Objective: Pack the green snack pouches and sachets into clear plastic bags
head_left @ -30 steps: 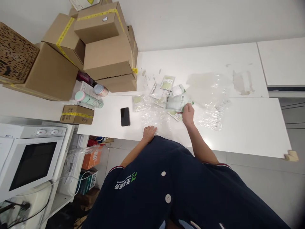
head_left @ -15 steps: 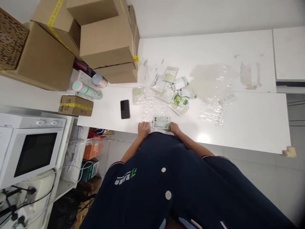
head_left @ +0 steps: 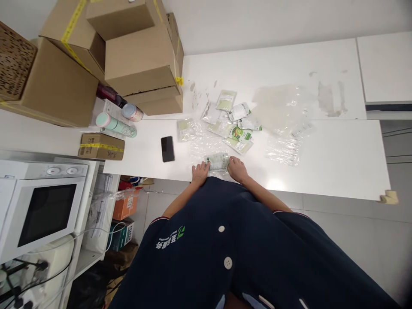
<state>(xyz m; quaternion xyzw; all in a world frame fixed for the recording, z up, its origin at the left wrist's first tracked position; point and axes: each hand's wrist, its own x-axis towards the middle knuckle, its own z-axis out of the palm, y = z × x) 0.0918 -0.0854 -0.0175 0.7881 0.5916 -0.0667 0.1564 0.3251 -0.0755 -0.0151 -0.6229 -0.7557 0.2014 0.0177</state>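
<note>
A pale green-and-white pouch (head_left: 216,163) lies near the table's front edge, with clear bubble wrap (head_left: 202,145) around its near part and stretching away behind it. At the pouch's left end, my left hand (head_left: 200,173) is closed on the bubble wrap, fingertips touching the pouch. My right hand (head_left: 238,170) grips the wrap at the right end, its fingers curled; the exact hold is partly hidden. Just beyond lie several similar pouches, among them one with a green fruit print (head_left: 240,134), a flat pale green one (head_left: 226,100) and a white one (head_left: 240,111).
A black phone (head_left: 168,149) rests left of the wrap. More clear plastic wrap (head_left: 283,116) spreads over the white table (head_left: 341,159) at right. Cardboard boxes (head_left: 141,56), a mint bottle (head_left: 116,124) and a small taped box (head_left: 101,146) stand at left, above a microwave (head_left: 48,206).
My left hand has moved right, up to the pouch's left end. My right hand has shifted slightly forward around its right end. Shiny wrap now covers more of the pouch.
</note>
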